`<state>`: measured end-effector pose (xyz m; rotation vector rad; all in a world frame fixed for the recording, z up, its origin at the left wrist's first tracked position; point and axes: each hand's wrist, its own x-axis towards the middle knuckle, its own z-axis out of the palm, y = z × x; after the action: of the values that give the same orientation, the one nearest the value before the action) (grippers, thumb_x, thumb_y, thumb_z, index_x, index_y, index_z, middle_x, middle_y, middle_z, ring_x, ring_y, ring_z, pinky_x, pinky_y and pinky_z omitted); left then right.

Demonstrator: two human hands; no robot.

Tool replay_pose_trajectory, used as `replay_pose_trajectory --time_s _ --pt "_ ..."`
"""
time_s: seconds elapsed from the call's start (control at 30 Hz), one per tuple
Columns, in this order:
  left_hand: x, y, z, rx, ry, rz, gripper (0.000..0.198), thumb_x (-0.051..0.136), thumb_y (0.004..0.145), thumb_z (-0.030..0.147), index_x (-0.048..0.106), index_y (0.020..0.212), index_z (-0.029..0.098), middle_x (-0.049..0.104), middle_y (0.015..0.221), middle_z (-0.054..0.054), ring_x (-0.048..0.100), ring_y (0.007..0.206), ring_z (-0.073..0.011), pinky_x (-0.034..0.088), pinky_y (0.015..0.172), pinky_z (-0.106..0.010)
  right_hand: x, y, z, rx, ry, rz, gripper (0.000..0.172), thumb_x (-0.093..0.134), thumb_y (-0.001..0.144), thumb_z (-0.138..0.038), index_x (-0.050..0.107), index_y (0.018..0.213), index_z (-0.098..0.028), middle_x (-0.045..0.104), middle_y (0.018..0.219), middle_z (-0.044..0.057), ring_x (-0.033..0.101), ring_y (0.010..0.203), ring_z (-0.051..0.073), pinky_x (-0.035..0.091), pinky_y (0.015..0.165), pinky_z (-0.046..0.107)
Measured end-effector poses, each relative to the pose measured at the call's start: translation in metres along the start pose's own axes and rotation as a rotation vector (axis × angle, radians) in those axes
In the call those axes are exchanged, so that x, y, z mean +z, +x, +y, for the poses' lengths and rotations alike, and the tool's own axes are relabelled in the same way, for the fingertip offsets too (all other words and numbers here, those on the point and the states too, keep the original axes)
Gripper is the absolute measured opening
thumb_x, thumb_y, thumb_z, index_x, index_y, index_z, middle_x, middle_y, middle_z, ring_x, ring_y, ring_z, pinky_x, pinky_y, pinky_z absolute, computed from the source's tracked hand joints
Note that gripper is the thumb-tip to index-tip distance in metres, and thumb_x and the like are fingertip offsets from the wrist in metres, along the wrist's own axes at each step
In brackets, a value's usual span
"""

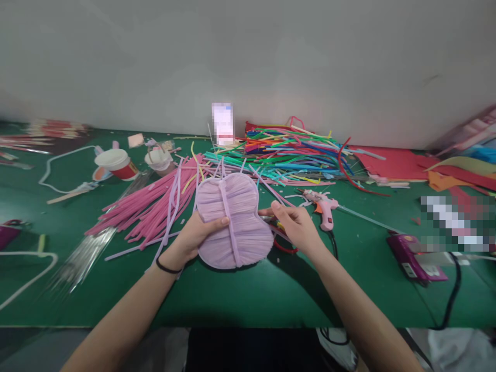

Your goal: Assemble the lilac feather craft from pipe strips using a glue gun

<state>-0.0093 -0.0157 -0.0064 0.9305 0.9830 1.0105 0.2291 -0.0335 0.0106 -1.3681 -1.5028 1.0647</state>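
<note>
My left hand (199, 232) grips a lilac panel made of fuzzy pipe cleaners (248, 240), thumb on its front face and fingers behind it. The panel has a waisted, figure-eight outline with a raised strip running down its middle. At the panel's right edge, by the waist, is my right hand (292, 222), its thumb and forefinger closed together and the fingertip against the rim; what they pinch is too small to tell. Below that hand a red loop (285, 249) lies partly hidden behind the panel. Loose lilac pipe cleaners (174, 206) lie to the left.
Pink pipe cleaners (143, 212) spread at left, and a multicoloured pile (287, 152) sits against the wall. A pink glue gun (326, 209) lies right, its cord trailing. A purple power strip (413, 258), paper cup (120, 165) and lit phone (222, 124) are on the green table.
</note>
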Motion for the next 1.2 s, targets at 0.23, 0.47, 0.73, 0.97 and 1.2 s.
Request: replay_pose_trajectory --time_s 0.23,0.47,0.73,0.97,1.2 --pt "0.001 0.001 0.000 -0.013 -0.004 -0.021 0.062 0.091 0.063 0.029 0.070 0.121 0.021 0.070 0.130 -0.011 0.063 0.122 -0.0355 0.055 0.101 -0.043 0.009 -0.003 0.004 -0.119 -0.063 0.002 0.049 0.047 0.096 -0.059 0.081 0.090 -0.023 0.079 0.094 0.006 0.070 0.094 0.023 0.051 0.083 0.035" --pt "0.006 0.000 0.001 0.007 0.055 0.047 0.064 0.092 0.061 0.033 0.070 0.120 0.019 0.072 0.125 -0.012 0.065 0.119 -0.0366 0.056 0.099 -0.045 0.013 -0.008 -0.001 -0.372 -0.298 0.020 0.033 0.052 0.098 -0.043 0.077 0.087 -0.025 0.078 0.094 0.004 0.068 0.094 0.022 0.050 0.087 0.036" --pt "0.004 0.001 -0.002 -0.001 0.048 0.035 0.059 0.091 0.062 0.031 0.072 0.117 0.019 0.076 0.118 -0.011 0.068 0.115 -0.0356 0.056 0.099 -0.045 0.025 -0.009 0.008 -0.573 -0.454 0.161 0.017 0.064 0.089 -0.031 0.076 0.096 -0.022 0.077 0.096 0.007 0.066 0.094 0.024 0.055 0.088 0.040" --pt "0.006 0.000 -0.003 -0.021 0.006 0.019 0.069 0.091 0.062 0.027 0.066 0.126 0.018 0.073 0.124 -0.013 0.064 0.121 -0.0351 0.053 0.103 -0.045 0.025 -0.007 0.007 -0.558 -0.424 0.171 0.013 0.062 0.090 -0.027 0.074 0.088 -0.022 0.076 0.088 0.006 0.066 0.088 0.022 0.055 0.084 0.038" --pt "0.007 0.000 -0.005 -0.020 -0.005 0.007 0.074 0.090 0.064 0.027 0.063 0.132 0.018 0.073 0.123 -0.014 0.064 0.122 -0.0353 0.052 0.104 -0.047 0.027 -0.009 0.010 -0.611 -0.491 0.203 0.011 0.061 0.090 -0.023 0.072 0.090 -0.020 0.075 0.089 0.008 0.065 0.090 0.022 0.055 0.084 0.037"
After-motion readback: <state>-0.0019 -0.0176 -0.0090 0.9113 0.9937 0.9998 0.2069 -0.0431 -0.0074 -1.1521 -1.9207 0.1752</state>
